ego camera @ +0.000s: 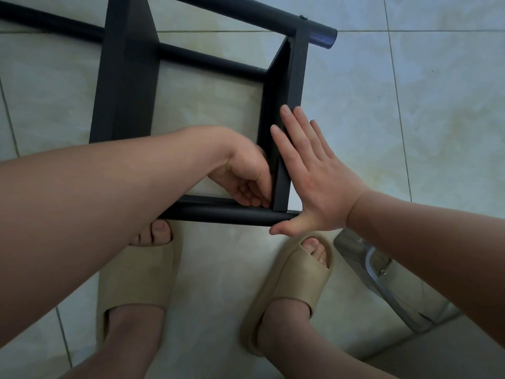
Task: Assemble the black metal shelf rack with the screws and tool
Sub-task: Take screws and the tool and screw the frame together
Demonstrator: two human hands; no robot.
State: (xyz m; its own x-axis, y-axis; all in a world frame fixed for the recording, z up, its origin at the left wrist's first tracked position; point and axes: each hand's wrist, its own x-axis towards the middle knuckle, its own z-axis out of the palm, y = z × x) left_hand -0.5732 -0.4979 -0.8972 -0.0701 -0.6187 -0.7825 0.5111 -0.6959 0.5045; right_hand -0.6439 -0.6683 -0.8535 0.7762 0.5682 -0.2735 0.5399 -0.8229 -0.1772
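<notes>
The black metal shelf rack (128, 77) lies on its side on the tiled floor, with round tubes and flat shelf panels. My right hand (314, 176) presses flat, fingers straight, against the outer face of the right shelf panel (293, 77), its thumb under the near tube (218, 214). My left hand (246, 176) reaches inside the frame at the corner where that panel meets the near tube, fingers curled and pinching at the joint. What the fingers pinch is hidden. No screw or tool shows clearly.
My two feet in beige slippers (136, 272) stand just below the rack. A chrome chair leg (382, 283) angles across the floor at the lower right. A screw head (302, 17) shows on the far tube near its open end.
</notes>
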